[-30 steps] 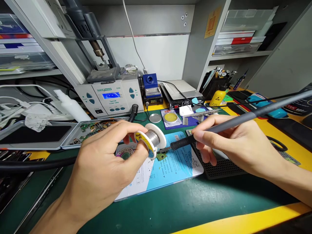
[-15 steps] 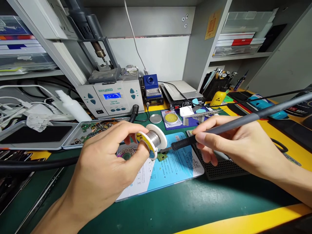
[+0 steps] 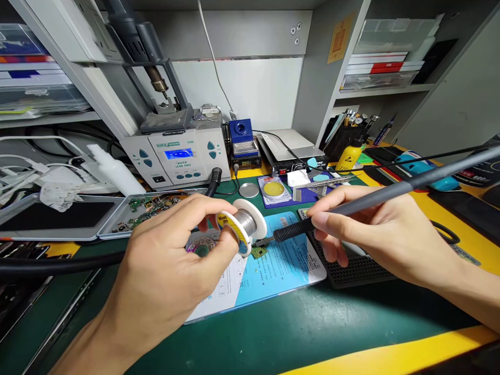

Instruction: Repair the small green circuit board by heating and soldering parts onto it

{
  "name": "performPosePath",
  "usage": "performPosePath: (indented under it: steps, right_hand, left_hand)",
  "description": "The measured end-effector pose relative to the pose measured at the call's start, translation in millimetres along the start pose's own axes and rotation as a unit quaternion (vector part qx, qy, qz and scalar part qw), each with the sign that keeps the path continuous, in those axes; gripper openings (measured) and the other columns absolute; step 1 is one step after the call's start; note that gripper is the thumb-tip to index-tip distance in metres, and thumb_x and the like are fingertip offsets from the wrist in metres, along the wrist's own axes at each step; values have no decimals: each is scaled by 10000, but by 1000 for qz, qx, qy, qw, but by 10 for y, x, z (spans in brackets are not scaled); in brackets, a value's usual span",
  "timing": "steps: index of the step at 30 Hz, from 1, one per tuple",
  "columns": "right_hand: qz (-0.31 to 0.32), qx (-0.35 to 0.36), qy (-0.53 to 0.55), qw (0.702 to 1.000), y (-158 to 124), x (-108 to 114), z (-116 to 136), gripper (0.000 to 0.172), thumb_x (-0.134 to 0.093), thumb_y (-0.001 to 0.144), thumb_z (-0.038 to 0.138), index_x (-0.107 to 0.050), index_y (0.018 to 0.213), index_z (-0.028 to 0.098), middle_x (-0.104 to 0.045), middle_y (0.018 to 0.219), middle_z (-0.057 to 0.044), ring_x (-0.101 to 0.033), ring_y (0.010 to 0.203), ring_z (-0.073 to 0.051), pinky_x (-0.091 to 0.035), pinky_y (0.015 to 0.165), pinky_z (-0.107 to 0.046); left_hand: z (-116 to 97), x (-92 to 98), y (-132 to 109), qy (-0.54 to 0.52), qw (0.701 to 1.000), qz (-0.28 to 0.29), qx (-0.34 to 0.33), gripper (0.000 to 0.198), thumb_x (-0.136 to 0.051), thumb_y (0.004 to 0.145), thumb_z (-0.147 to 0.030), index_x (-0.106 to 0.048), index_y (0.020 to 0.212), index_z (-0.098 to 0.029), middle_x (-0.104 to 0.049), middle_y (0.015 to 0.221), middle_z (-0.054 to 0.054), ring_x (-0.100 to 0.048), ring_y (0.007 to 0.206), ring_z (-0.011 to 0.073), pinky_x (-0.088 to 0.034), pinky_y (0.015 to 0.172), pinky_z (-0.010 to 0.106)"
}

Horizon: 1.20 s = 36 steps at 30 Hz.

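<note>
In my left hand, closed between thumb and fingers, is a white spool of solder wire with a yellow label. My right hand grips a black soldering iron like a pen. The iron's metal tip points left, close to the spool's lower rim and just above a small green circuit board. Whether the tip touches the wire or the board I cannot tell. Beneath the board lies a blue and white printed pad. A second round reel rests on that pad, partly covered by my left hand.
A hot air station stands at the back left, beside a blue iron holder. A yellow flux tin and tweezers lie behind the pad. An open box of circuit boards is at left. The iron's cable crosses at right.
Both hands, the spool and the iron keep almost the same pose. The whole view has shifted very slightly.
</note>
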State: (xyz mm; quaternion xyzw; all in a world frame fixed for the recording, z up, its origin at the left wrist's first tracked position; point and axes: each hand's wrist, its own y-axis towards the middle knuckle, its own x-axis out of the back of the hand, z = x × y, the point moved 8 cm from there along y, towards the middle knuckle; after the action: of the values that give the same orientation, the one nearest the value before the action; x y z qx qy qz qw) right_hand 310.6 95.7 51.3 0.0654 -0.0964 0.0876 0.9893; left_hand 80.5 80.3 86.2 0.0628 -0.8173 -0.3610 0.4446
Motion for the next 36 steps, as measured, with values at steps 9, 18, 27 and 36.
performPosePath:
  steps: [9, 18, 27, 36]
  right_hand:
    - [-4, -2, -12, 1000, 17, -11, 20, 243, -792, 937, 385, -729, 789, 202, -673, 539, 3, -616, 438, -132, -531, 426, -216]
    - [-6, -2, -7, 1000, 11, 0, 23, 243, -801, 930, 380, -726, 784, 201, -671, 545, 9, -614, 440, -122, -527, 426, -204]
    - [-12, -3, 2, 1000, 20, -6, 15, 256, -819, 905, 403, -732, 776, 200, -670, 550, -5, -611, 435, -135, -530, 416, -223]
    - [-9, -4, 6, 1000, 0, -6, 5, 232, -803, 924, 370, -732, 778, 203, -671, 552, 5, -613, 442, -124, -530, 427, -205]
  left_hand:
    - [9, -8, -13, -1, 1000, -3, 1, 98, -631, 928, -250, -688, 968, -319, -763, 915, -89, -681, 691, 105, -486, 555, 222]
    - [-18, 22, -17, -5, 1000, -4, -10, 93, -662, 921, -238, -688, 967, -314, -752, 898, -101, -705, 757, 103, -515, 604, 205]
    - [16, -12, -13, -16, 1000, 3, -3, 119, -633, 930, -224, -682, 973, -323, -744, 894, -89, -713, 780, 108, -511, 588, 205]
    - [-7, 5, -20, -11, 1000, 5, -4, 101, -631, 936, -239, -677, 975, -319, -746, 905, -85, -725, 814, 117, -555, 695, 211]
